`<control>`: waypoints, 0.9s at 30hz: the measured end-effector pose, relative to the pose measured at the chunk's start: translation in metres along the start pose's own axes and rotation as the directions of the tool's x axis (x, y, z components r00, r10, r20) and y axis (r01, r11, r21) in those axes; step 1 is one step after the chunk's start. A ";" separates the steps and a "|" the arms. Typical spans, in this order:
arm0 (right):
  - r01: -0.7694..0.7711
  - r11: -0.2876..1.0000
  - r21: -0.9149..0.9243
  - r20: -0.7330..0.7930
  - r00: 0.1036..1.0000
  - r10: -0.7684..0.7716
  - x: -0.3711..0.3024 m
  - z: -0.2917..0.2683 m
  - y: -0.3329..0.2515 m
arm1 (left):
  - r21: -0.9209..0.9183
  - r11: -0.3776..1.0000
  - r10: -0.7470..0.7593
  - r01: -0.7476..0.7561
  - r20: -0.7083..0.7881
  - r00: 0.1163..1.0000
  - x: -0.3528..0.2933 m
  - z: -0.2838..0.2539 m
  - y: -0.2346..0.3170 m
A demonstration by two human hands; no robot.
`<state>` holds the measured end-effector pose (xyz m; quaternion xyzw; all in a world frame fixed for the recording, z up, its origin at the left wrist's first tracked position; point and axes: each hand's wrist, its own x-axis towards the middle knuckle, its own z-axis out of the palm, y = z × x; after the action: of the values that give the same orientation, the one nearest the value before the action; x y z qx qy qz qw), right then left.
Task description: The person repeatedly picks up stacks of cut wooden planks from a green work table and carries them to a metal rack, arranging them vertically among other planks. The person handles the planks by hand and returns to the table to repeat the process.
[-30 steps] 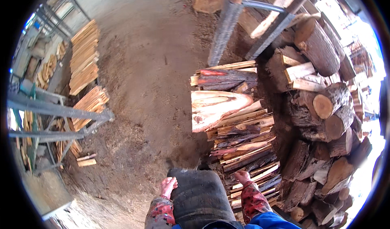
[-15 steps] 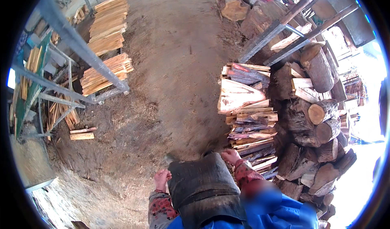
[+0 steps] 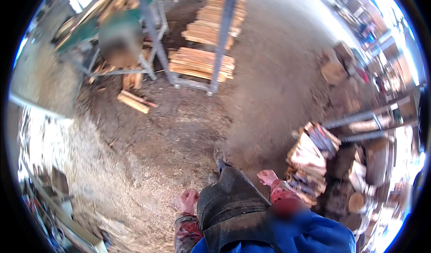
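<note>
The wood stack (image 3: 310, 164) lies right of the right hand (image 3: 268, 177) — nearer than the left hand (image 3: 189, 201) — both curled, seemingly empty.

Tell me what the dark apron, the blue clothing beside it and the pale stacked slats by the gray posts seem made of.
Dark apron: perhaps leather or rubber; dull, scuffed, with stiff, broad creases.
Blue clothing: probably fabric, given its soft folds; the weave is too blurred to tell.
Pale stacked slats: wood, apparently unpainted, judging by the tan color and uneven ends.
</note>
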<state>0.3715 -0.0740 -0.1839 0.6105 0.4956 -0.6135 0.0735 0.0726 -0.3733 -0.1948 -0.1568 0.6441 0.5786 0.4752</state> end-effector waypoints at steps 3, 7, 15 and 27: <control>-0.038 0.996 -0.080 0.045 0.998 0.042 0.020 -0.007 -0.011 | -0.071 0.997 -0.021 0.018 -0.043 0.999 -0.004 0.012 0.002; -0.095 0.974 -0.208 0.095 0.989 0.116 0.038 -0.021 -0.030 | -0.098 0.995 -0.031 0.021 -0.098 0.995 -0.016 0.018 -0.013; 0.151 0.894 -0.422 0.335 0.942 -0.001 0.122 0.000 -0.137 | -0.297 0.955 -0.092 -0.016 -0.348 0.933 -0.043 -0.004 -0.027; 0.475 0.705 -0.526 0.466 0.855 -0.229 0.199 0.151 -0.267 | -0.375 0.900 -0.370 0.220 -0.395 0.841 -0.033 -0.050 -0.070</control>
<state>0.0356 0.0559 -0.2444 0.3170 0.7564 -0.5186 0.2415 0.1200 -0.4497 -0.2162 -0.4604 0.6041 0.5395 0.3634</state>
